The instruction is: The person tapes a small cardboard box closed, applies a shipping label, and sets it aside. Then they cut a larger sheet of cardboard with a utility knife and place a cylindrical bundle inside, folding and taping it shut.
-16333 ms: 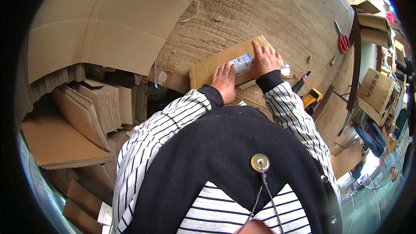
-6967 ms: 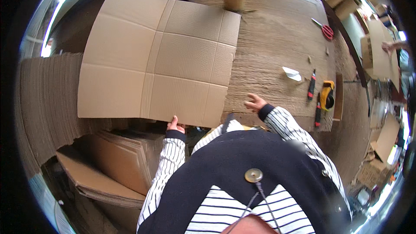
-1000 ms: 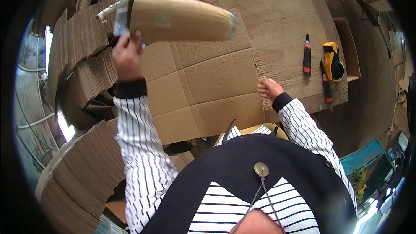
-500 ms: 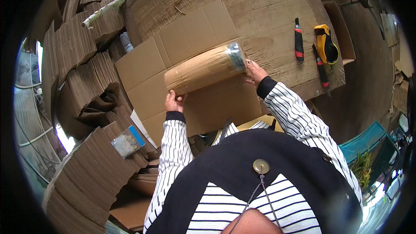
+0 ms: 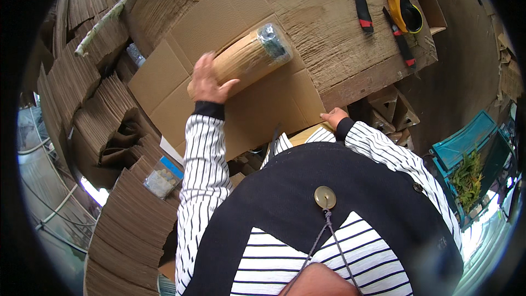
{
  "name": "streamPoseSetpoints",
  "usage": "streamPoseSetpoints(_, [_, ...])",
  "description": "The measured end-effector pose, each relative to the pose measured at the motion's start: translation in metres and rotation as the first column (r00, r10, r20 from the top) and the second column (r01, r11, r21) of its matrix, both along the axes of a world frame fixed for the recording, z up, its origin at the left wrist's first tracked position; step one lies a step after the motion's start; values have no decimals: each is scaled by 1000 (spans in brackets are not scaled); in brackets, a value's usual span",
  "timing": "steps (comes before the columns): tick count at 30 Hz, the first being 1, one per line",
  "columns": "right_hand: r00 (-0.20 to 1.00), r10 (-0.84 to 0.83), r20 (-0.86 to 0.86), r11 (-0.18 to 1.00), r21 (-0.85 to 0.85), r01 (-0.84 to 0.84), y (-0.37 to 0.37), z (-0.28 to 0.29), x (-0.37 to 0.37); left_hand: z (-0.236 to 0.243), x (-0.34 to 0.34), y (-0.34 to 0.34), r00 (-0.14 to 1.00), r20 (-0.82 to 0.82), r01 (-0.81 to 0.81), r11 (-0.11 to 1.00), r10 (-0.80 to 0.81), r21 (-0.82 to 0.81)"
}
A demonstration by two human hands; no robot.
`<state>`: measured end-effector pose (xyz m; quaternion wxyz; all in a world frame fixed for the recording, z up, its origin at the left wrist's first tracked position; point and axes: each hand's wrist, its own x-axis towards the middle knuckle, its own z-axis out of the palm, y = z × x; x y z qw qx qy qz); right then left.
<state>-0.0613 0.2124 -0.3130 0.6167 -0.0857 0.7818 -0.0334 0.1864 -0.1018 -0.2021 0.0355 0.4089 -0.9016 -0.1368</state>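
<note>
A long brown roll, capped in clear plastic film at its far right end, lies aslant on an unfolded cardboard sheet. Over the roll's left end rests my left hand, flat with the thumb spread, slightly blurred. My right hand pinches the near right corner of the cardboard between thumb and fingers. The cardboard lies on a worn wooden table and reaches past its near edge.
Two black-and-red utility knives and a yellow-and-black tool with a round loop lie at the table's right. Stacked cardboard crowds the left. A teal crate with greenery stands at the right.
My right hand has let go of the roll's right end and moved down to the cardboard's corner. My left hand has shifted from the roll's near edge to lie across its left end.
</note>
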Motion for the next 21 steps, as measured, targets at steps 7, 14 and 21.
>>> streamPoseSetpoints(7, [914, -300, 272, 865, -327, 381, 12, -3, 14, -17, -47, -10, 974, 226, -32, 978, -16, 205])
streamPoseSetpoints(14, [994, 4, -112, 910, -411, -50, 13, 3, -54, -13, -87, 5, 978, 202, -100, 970, 55, 221])
streamPoseSetpoints(21, [992, 26, -123, 917, -392, -72, 24, 13, -111, -12, -140, 29, 989, 125, -100, 979, 78, 180])
